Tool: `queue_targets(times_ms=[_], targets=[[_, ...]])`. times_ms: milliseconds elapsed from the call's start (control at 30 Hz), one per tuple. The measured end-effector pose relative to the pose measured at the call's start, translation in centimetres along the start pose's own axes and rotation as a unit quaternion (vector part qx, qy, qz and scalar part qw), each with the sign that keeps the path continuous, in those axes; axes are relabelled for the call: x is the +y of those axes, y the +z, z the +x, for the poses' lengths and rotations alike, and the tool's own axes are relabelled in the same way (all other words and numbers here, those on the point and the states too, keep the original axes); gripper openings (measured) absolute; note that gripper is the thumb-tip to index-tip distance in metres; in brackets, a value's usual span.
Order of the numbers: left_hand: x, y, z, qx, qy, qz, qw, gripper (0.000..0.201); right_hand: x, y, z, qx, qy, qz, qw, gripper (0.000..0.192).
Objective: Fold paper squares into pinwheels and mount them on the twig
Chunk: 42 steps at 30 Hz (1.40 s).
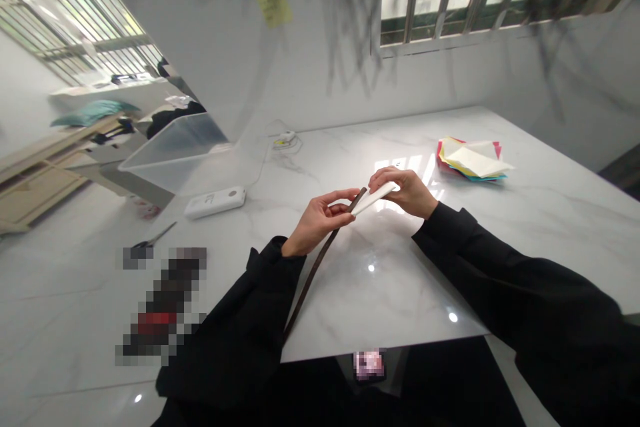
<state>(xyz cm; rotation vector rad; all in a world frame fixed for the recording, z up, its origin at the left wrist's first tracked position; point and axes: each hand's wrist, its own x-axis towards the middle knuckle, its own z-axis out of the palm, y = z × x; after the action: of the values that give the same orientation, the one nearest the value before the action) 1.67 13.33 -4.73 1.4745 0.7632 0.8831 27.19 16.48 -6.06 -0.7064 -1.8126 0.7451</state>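
We hold a strap and a folded paper above the counter.
From the head view, our left hand (pixel 320 217) closes its fingers on the dark strap (pixel 320 260), our right hand (pixel 407 190) pinches the white paper (pixel 373 199) touching the strap's end, over the marble counter (pixel 525 227); coloured papers (pixel 473 160) lie well apart.

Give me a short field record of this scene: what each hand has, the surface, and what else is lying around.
left hand: grips dark strip near its top end
right hand: holds white folded paper against strip's tip
surface: white marble table
far right: coloured paper stack
far left: white power bank, clear plastic bin
left edge: scissors
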Motion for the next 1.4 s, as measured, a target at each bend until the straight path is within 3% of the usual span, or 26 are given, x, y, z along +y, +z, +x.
queue_targets(times_ms=[433, 833, 1133, 1400], targets=[[0.6, 0.4, -0.1, -0.012, 0.023, 0.010, 1.000, 0.048, -0.3, 0.1, 0.1, -0.008, 0.018, 0.012, 1.000, 0.025], [-0.3, 0.5, 0.2, 0.002, 0.015, 0.010, 1.000, 0.068, -0.2, 0.7, -0.2, 0.005, 0.147, 0.105, 0.984, 0.044], [-0.2, 0.9, 0.3, 0.027, 0.026, 0.011, 0.999, 0.062, -0.5, 1.5, -0.2, 0.014, 0.187, 0.196, 0.962, 0.051], [-0.8, 0.9, 0.5, 0.039, 0.014, 0.014, 0.999, 0.060, 0.2, 1.7, -0.2, 0.047, 0.222, 0.216, 0.950, 0.051]])
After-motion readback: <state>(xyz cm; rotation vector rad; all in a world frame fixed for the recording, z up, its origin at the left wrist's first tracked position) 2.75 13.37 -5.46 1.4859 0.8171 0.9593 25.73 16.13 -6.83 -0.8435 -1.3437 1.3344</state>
